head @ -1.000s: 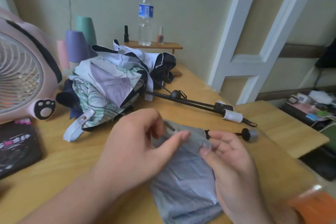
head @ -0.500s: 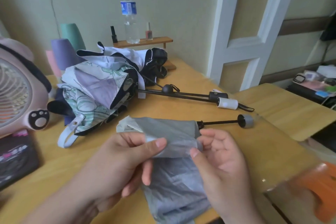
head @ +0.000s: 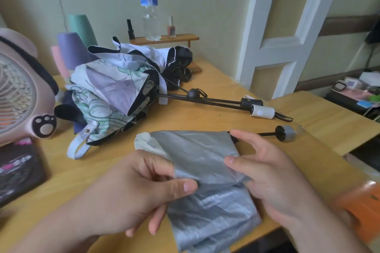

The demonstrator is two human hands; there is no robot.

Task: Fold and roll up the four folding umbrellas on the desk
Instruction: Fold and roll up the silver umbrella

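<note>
The grey umbrella lies between the two hands. Its canopy stretches from the left hand across to the right hand and hangs down below both, over the near edge of the desk. Its thin black shaft runs out past the right hand's fingertips to a round grey handle, which rests on the desk well beyond the grip.

The canopy looks like thin, glossy cloth: light, limp and probably slippery. It will likely crease wherever it is pinched and slide loose once released. The ribs beneath it are hidden, but they are probably the only stiff parts, and slender enough to bend if forced. The sensible places to hold are the fold lines of the panels, close to the ribs, with the shaft end steadied.

The left hand pinches a fold of the cloth between its thumb and curled fingers, closed firmly on it, with two fingertips showing below the fold. The right hand is looser. Its thumb lies on top of the cloth and its fingers curve round the canopy's shaft end, half closed on the fabric's edge.

Beyond both hands, well apart from the grip, the pile of other umbrellas lies in a loose heap.
</note>
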